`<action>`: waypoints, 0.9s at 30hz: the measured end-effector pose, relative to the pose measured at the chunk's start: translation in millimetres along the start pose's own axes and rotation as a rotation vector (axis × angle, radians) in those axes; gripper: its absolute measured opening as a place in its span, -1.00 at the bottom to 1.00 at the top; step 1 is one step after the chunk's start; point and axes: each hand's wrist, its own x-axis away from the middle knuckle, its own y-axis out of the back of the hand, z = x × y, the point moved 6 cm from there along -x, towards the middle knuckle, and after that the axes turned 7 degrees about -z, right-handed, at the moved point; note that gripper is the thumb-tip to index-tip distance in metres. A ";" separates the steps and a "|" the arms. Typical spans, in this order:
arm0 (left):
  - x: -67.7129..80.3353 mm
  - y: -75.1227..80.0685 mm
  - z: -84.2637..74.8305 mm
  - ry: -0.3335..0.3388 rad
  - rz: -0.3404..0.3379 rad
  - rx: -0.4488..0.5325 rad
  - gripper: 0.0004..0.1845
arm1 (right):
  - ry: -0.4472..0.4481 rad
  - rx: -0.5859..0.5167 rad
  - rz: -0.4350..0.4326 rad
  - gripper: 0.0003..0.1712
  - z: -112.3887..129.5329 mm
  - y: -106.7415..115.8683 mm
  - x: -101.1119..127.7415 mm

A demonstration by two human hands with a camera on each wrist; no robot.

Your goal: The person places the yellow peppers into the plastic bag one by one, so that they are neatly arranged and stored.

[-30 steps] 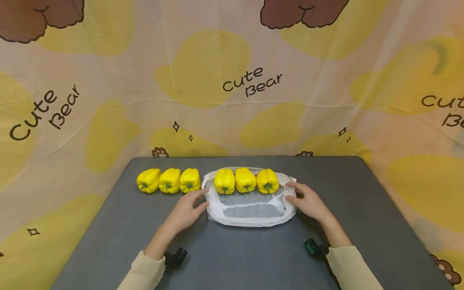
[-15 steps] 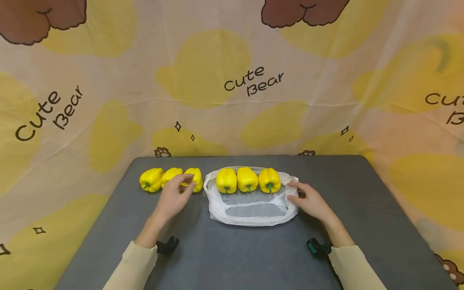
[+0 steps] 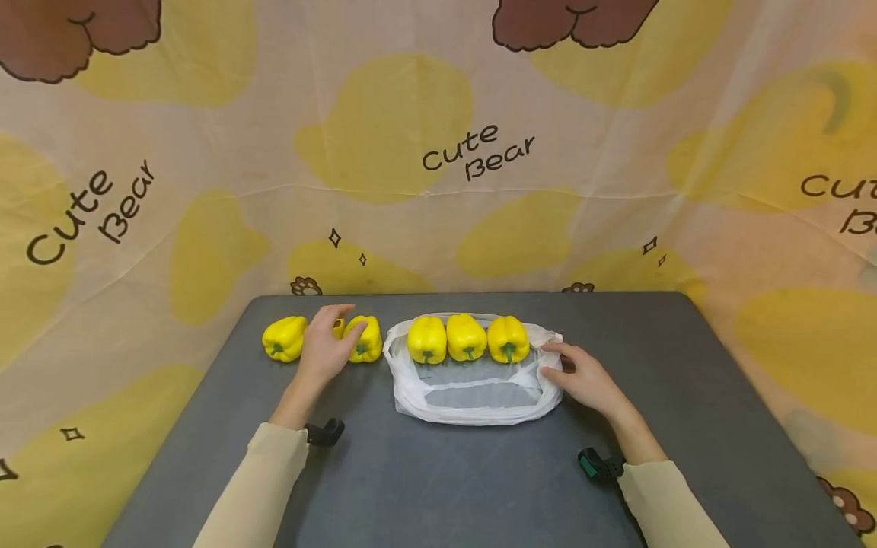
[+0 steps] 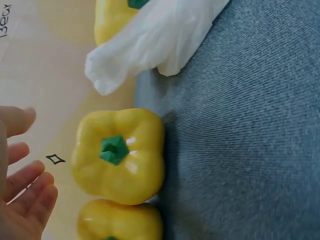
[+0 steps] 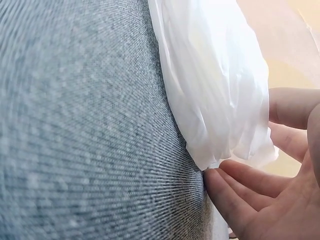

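The patterned cloth backdrop (image 3: 438, 152) with its bears and yellow blobs fills the room behind, and in front of it lies the dark grey surface (image 3: 479, 487). On that surface, toward the far edge, a white plastic bag (image 3: 473, 380) sits spread open with 3 yellow peppers (image 3: 467, 338) lined up along its back rim. It looks thin, limp and slippery, likely to crumple or slide unless its edge is pinned. The right hand (image 3: 582, 379) rests at the bag's right rim, fingers nearly straight and touching the plastic, a loose grip that steadies rather than clutches; the wrist view shows fingertips against the bunched film but no clear pinch. Left of the bag, outside it, stand 3 more peppers in a row: the far-left pepper (image 3: 283, 339), a middle pepper (image 3: 337, 328) mostly hidden behind the hand, and the pepper nearest the bag (image 3: 365, 340). The left hand (image 3: 327, 344) hovers over the middle one with fingers spread and relaxed, its grip released and holding nothing. These peppers look smooth, glossy, firm and fairly light; I judge a whole-hand hold around the body safer than the short green stem (image 4: 114, 149), since the lobed skin could slip from fingertips.
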 end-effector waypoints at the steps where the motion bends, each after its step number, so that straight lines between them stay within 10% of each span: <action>1: -0.6 -3.1 3.1 0.014 0.013 -0.020 -0.56 | -0.005 -0.001 0.000 -0.41 -0.7 0.2 -0.2; 27: 8.6 -37.9 6.6 0.098 0.284 -0.219 -0.27 | -0.001 0.001 -0.002 -0.39 2.9 1.5 0.7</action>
